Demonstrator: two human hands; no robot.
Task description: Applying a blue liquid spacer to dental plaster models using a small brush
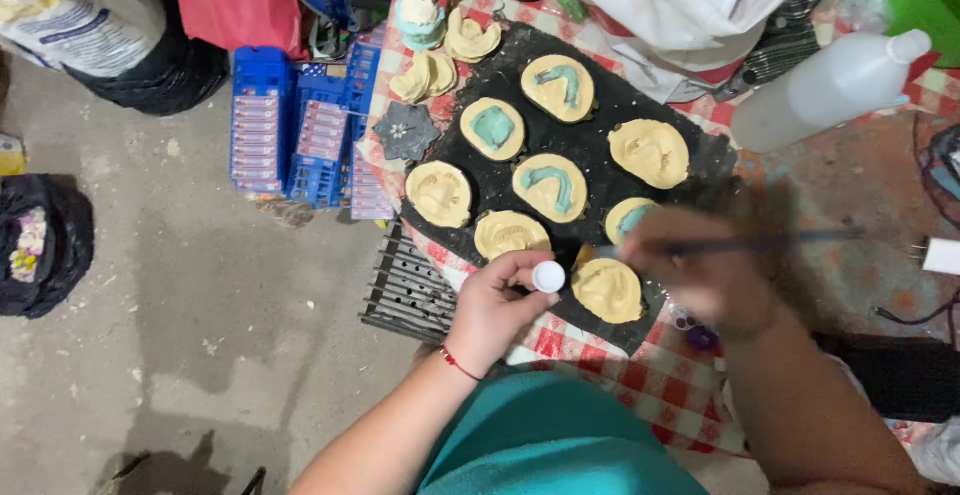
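Your left hand [497,305] pinches a small white cap [549,276] at the near edge of the black mat [600,105]; your blurred right hand [705,270] grips a thin brush [740,246] just beside it, over the cream moulds [608,290].

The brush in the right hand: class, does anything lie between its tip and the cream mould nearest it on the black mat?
Nothing visible does. The right hand holds the blurred brush, whose tip points at the nearest cream mould. The left hand, holding a small white bottle, sits beside that mould.
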